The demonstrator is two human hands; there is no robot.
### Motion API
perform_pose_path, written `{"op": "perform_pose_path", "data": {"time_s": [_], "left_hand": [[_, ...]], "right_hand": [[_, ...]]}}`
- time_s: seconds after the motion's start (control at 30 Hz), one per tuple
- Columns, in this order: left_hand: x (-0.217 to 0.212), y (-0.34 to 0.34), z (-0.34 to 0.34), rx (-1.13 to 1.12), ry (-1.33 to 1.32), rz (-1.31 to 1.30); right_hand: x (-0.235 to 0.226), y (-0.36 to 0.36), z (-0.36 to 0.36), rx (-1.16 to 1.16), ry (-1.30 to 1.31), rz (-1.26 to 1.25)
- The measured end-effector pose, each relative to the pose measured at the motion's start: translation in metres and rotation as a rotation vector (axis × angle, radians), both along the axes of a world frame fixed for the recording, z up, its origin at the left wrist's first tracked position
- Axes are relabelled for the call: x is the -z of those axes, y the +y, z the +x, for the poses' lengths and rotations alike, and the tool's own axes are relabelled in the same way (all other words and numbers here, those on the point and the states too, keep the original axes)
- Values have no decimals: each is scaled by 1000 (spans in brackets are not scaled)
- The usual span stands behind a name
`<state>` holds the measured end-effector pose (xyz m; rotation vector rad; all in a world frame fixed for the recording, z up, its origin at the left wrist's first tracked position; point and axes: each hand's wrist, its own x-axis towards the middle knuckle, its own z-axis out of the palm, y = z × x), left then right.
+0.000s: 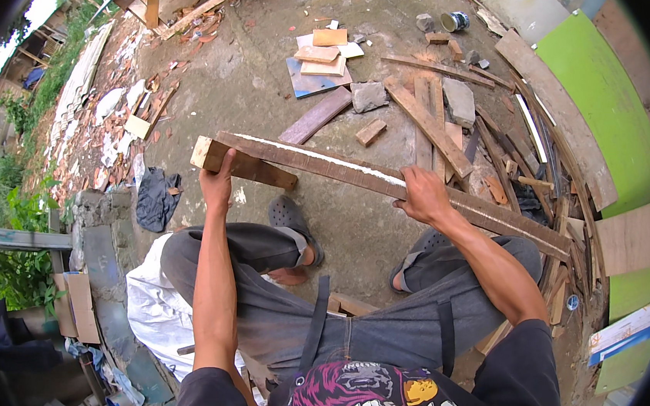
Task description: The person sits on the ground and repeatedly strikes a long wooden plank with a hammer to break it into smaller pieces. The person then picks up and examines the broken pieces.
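Note:
My left hand [217, 181] grips a short pale wooden block [244, 164] at its left end. My right hand [422, 196] holds a long dark plank [337, 164] near its middle. The plank runs from upper left to lower right and carries a white strip of glue or filler along its top edge. The block lies against the plank's left part, just below it. Both pieces hang in front of me above my knees in grey trousers [365, 308] and my feet in dark sandals [293, 215].
Scrap boards lie piled at the right [441, 115]. Green panels [602, 101] lean at the far right. Small blocks rest on a blue tile [317, 68] further off, beside a tin can [454, 21]. A white sack [153, 311] and rubble sit at my left.

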<state>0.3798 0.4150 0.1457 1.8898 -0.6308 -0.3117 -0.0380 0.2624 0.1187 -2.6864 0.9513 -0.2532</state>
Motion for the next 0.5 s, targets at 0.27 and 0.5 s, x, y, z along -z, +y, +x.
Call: {"op": "perform_pose_path", "data": {"time_s": [0.27, 0.5], "left_hand": [[3, -1, 1, -44, -25, -23], [0, -3, -4, -38, -15, -56]], "right_hand": [[2, -2, 1, -13, -42, 7], [0, -3, 1, -15, -57, 19]]}}
